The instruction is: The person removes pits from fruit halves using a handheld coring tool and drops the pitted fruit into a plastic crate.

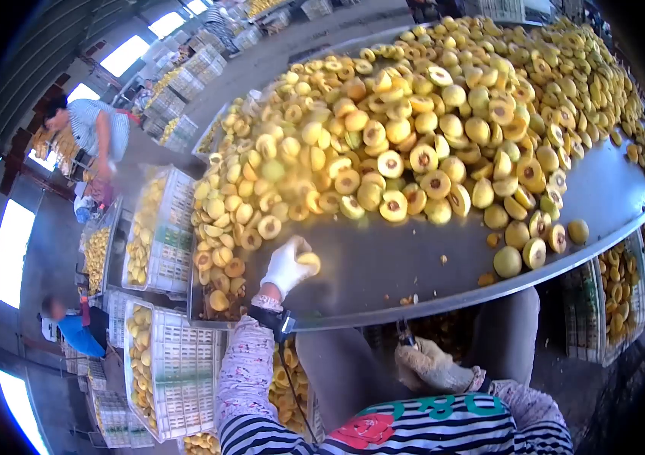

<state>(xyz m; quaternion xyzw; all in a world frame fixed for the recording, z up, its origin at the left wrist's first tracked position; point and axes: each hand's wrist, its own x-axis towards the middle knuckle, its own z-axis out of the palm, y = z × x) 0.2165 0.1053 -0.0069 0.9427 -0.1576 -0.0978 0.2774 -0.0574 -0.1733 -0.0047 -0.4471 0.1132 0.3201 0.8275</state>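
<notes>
My left hand (286, 267), in a white glove, is closed around a yellow peach half (309, 262) just above the metal tabletop (353, 265). A big heap of halved yellow peaches (383, 159) covers much of that table, many with brown pit hollows or pits showing. Below the table's front edge, over my lap, my right hand (435, 367) wears a dirtier glove. Its fingers are wrapped around a small pitting tool (405, 334) with a looped metal tip; the handle is mostly hidden by the glove.
White plastic crates (178, 371) of peaches stand at the left, with another crate (588, 311) under the table's right side. More peaches (288, 387) lie below by my legs. Two people work farther left, one in a striped shirt (99, 129), one in blue (81, 331).
</notes>
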